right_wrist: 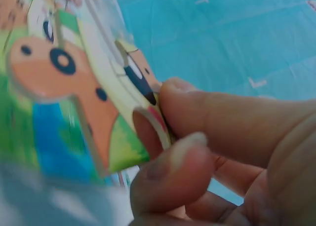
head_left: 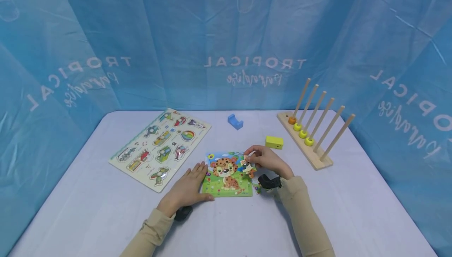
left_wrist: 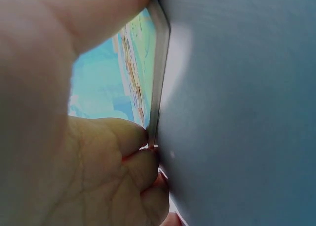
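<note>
A jigsaw puzzle board (head_left: 212,191) with a spotted leopard cub picture lies near the middle of the table. Against its left edge rests my left hand (head_left: 187,188), fingers extended and thumb at the lower corner; the left wrist view has the board's edge (left_wrist: 159,73) close by the fingertips. Over the board's right side, my right hand (head_left: 267,159) pinches a puzzle piece (right_wrist: 140,78) between thumb and finger. This piece shows part of an eye and a curved notch. Another loose piece (head_left: 256,187) sits at the board's lower right, partly hidden by the right wrist.
A vehicle peg puzzle (head_left: 155,190) lies at the left. Behind the board are a blue notched block (head_left: 235,122) and a yellow block (head_left: 274,142). At the right stands a wooden rack (head_left: 319,163) with upright rods and several beads.
</note>
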`<state>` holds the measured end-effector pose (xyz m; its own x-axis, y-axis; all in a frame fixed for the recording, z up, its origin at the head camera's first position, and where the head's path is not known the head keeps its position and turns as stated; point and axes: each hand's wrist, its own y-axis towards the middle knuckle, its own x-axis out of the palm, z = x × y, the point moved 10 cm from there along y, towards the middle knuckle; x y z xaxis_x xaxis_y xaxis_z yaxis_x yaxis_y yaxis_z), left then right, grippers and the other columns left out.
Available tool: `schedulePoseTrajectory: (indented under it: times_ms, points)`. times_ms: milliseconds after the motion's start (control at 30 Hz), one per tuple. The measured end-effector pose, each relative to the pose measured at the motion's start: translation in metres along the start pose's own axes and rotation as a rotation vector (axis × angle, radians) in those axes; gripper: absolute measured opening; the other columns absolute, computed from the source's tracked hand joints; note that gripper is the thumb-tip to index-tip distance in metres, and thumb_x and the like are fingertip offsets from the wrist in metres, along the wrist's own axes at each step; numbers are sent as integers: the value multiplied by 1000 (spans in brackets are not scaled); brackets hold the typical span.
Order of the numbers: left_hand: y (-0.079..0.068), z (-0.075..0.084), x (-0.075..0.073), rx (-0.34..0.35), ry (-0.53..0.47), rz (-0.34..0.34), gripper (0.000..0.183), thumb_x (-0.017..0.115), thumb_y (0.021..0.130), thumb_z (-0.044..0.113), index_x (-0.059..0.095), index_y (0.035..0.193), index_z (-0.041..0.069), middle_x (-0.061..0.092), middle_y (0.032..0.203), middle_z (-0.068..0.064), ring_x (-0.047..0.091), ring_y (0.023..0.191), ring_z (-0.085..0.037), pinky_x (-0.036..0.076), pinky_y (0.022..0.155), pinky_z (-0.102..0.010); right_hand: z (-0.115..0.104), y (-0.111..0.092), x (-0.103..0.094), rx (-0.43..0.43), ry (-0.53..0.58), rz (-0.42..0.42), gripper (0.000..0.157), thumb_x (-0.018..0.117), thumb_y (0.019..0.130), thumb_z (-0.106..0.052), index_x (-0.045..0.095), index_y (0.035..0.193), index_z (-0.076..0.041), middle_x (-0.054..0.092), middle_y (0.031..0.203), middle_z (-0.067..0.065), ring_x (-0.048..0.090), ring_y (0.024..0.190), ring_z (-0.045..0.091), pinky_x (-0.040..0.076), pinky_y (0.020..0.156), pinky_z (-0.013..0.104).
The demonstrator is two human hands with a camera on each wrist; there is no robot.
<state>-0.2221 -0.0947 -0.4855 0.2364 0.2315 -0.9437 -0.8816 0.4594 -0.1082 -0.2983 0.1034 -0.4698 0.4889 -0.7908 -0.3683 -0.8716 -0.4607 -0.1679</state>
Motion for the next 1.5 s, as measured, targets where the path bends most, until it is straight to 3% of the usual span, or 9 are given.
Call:
schedulePoseTrajectory:
  times_ms: [200, 433, 733, 1167, 1500]
  points:
    - [0, 0, -1, 4, 5, 6, 103, 62, 74, 62, 21, 145, 0, 16, 152, -17, 13, 140, -31, 16, 113, -47, -4, 12, 24, 14, 22, -15, 21, 60, 90, -19, 60, 106, -6, 62, 78, 11, 47, 53, 17, 44, 50, 31]
    - [0, 1, -1, 13, 7, 9, 103, 62, 75, 62, 21, 145, -1, 16, 152, -17, 14, 140, -32, 16, 113, -48, 2, 16, 33, 49, 51, 34, 16, 61, 88, -9, 60, 104, -4, 64, 80, 10, 59, 60, 17, 53, 57, 31]
    - [0, 1, -1, 3, -10, 1, 103, 63, 75, 61, 21, 145, -1, 17, 152, -17, 14, 140, -31, 16, 113, -47, 5, 21, 41, 42, 39, 105, 18, 65, 86, -11, 59, 101, -4, 65, 79, 9, 58, 58, 17, 53, 52, 30]
    - [0, 1, -1, 9, -1, 6, 102, 63, 75, 61, 22, 145, -2, 17, 152, -18, 14, 140, -32, 17, 113, -48, -2, 18, 43, 35, -169, 208, 14, 70, 82, -19, 62, 91, -12, 61, 71, 1, 51, 51, 12, 45, 46, 25]
    - [-1, 2, -2, 11, 11, 14, 101, 62, 75, 61, 24, 144, -2, 18, 151, -18, 15, 140, -32, 17, 113, -48, -8, 17, 45, 17, -287, 228, 12, 71, 82, -19, 62, 83, -11, 56, 67, 1, 48, 50, 11, 43, 45, 25]
